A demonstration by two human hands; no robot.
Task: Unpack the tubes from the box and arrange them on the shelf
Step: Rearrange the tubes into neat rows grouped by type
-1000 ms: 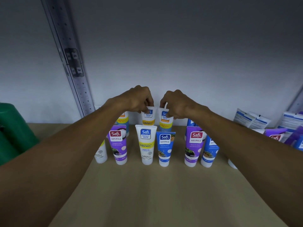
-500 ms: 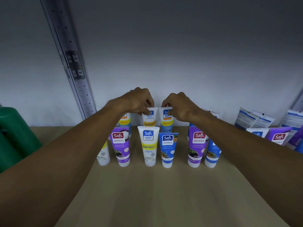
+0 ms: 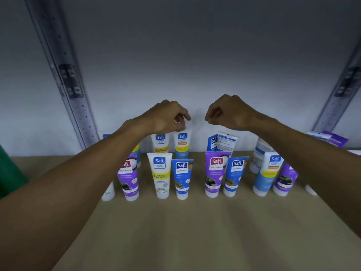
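Note:
Several Safi tubes stand cap-down in rows on the tan shelf [image 3: 195, 231]. In the back row a white Perfect White tube [image 3: 160, 142] stands beside a white-and-blue tube [image 3: 182, 143]. My left hand [image 3: 168, 117] hangs with curled fingers right at the top edges of these two; its fingers hide whether they still touch the white tube. My right hand [image 3: 226, 113] is raised clear above the tubes, fingers curled, holding nothing. In front stand a purple tube [image 3: 129, 178], a white Vitamin C tube [image 3: 160, 175] and a blue Naturals tube [image 3: 182, 178].
More tubes stand to the right: a purple tube [image 3: 214, 173], a blue tube [image 3: 235, 175], and a leaning light-blue tube [image 3: 267, 173]. A green object [image 3: 9, 173] sits at the left edge. Perforated metal uprights [image 3: 72, 90] run up the wall on both sides.
Both hands have lifted off the two back-row tubes they were pinching. The right hand rose and moved right. The two tubes now stand side by side.

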